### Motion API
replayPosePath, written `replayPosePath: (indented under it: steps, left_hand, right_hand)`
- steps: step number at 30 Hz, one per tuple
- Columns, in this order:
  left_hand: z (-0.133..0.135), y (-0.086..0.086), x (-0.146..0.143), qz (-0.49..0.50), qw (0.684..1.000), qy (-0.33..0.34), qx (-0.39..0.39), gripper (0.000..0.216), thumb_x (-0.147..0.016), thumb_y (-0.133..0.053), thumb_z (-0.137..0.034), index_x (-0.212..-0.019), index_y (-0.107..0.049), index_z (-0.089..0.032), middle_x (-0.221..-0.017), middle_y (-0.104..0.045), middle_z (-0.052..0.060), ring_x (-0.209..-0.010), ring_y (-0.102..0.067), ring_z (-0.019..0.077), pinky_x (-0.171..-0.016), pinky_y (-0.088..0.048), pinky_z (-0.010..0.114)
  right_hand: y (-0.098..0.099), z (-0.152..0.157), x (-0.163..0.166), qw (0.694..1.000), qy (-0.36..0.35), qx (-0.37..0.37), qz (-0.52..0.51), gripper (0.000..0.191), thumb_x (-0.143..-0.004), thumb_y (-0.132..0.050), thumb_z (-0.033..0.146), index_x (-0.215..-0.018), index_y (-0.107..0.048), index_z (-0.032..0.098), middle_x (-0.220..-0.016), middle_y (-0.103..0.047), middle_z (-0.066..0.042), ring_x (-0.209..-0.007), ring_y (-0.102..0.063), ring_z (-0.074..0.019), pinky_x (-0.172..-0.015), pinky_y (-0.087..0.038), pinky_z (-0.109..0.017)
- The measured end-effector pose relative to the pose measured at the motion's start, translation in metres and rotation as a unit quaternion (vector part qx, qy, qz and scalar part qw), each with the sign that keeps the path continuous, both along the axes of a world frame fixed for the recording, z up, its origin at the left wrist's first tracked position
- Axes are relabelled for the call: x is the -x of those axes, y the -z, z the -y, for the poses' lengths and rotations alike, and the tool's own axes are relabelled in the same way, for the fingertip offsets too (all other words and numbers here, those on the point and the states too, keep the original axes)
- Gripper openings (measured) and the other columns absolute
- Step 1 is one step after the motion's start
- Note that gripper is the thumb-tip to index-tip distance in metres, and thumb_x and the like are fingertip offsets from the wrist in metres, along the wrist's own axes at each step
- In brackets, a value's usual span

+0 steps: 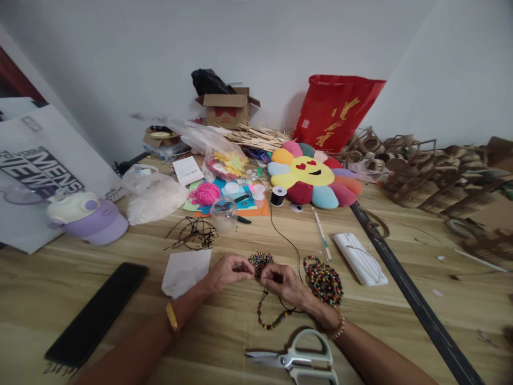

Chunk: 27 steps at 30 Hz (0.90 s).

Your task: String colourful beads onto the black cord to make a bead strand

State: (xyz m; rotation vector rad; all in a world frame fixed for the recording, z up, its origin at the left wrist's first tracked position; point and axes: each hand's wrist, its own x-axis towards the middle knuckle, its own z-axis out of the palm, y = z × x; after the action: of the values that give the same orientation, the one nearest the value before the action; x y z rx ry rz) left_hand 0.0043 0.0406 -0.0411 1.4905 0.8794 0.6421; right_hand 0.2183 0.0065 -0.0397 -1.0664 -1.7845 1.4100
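Observation:
My left hand (229, 270) and my right hand (284, 282) meet over the wooden table (224, 331), both pinched on a small piece of multicoloured beadwork (260, 261). A beaded strand (274, 321) hangs down from it towards me. Black thread (289, 240) runs from the work up to a black spool (278, 195). A larger pile of the same coloured beads (325, 280) lies just right of my right hand. I wear a bracelet on each wrist.
Pale green scissors (300, 357) lie near the front edge. A black phone (98, 313) and white paper (185, 271) sit left, a white flat box (359, 258) right. Behind are a flower cushion (309, 175), pink yarn (207, 193), a purple bottle (88, 216), a red bag (334, 109).

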Motion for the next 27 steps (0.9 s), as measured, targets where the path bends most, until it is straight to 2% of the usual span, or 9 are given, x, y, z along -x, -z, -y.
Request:
replayPosePath:
  steps: [16,27]
  left_hand:
    - [-0.0007,0.0051,0.0,0.0,1.0,0.011,-0.013,0.021,-0.068,-0.073,-0.029,-0.079,-0.071,-0.011,-0.075,-0.071,0.006,-0.067,-0.062,0.0132,-0.064,-0.047,0.023]
    - [-0.0002,-0.0026,-0.0021,-0.01,0.999,0.019,-0.026,0.018,-0.068,-0.072,-0.029,-0.077,-0.072,-0.013,-0.076,-0.072,0.006,-0.068,-0.062,0.0138,-0.065,-0.048,0.023]
  right_hand:
    - [-0.0033,0.0008,0.0005,1.0,0.003,-0.012,0.027,0.014,-0.081,-0.058,0.026,-0.073,-0.059,0.015,-0.062,-0.048,0.003,-0.057,-0.04,-0.0097,-0.053,-0.03,-0.021]
    - [-0.0075,0.0018,0.0025,0.999,0.009,-0.008,0.031,0.019,-0.081,-0.06,0.032,-0.072,-0.058,0.015,-0.062,-0.05,0.002,-0.057,-0.042,-0.0099,-0.052,-0.031,-0.021]
